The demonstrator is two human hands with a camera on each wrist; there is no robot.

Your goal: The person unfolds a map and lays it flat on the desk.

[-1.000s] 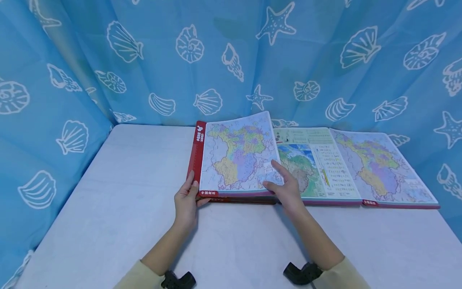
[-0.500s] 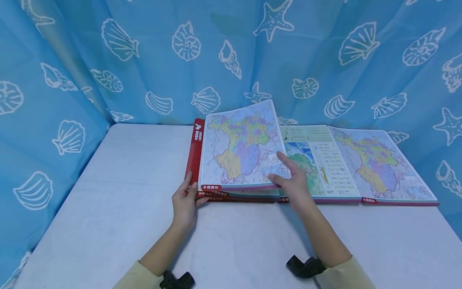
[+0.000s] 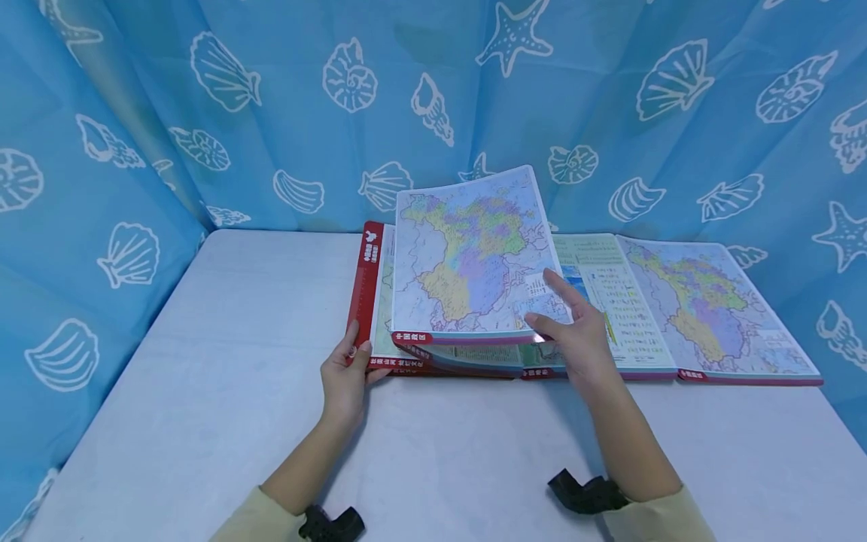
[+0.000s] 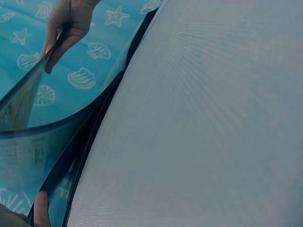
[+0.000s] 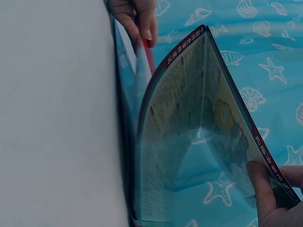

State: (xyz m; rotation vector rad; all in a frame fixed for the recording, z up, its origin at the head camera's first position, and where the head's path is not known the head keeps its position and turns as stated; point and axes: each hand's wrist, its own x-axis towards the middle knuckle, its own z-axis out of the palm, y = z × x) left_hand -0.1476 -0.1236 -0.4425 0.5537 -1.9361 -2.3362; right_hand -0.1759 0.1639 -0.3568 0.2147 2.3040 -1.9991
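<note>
A folding map lies across the table, with a red strip (image 3: 366, 293) along its left side. My left hand (image 3: 344, 384) grips that side at the lower left corner, thumb on top. Between the fingers and thumb of my right hand (image 3: 588, 339) is the lower right edge of the top map panel (image 3: 467, 256), which is raised and tilted above the rest. In the right wrist view, the folded panels (image 5: 177, 104) bow apart in a V, and the right thumb (image 5: 260, 184) presses on the printed inner face. The fingers beneath the raised panel are hidden in the head view.
To the right, a green-topped text panel (image 3: 609, 301) and another coloured map panel (image 3: 725, 316) lie unfolded on the white tabletop (image 3: 257, 324). A blue curtain (image 3: 433, 98) with white shell prints hangs behind and at the sides.
My right hand has moved right and lifted the top panel up and away from the red strip, uncovering a printed page underneath. The left hand has held its place at the corner.
</note>
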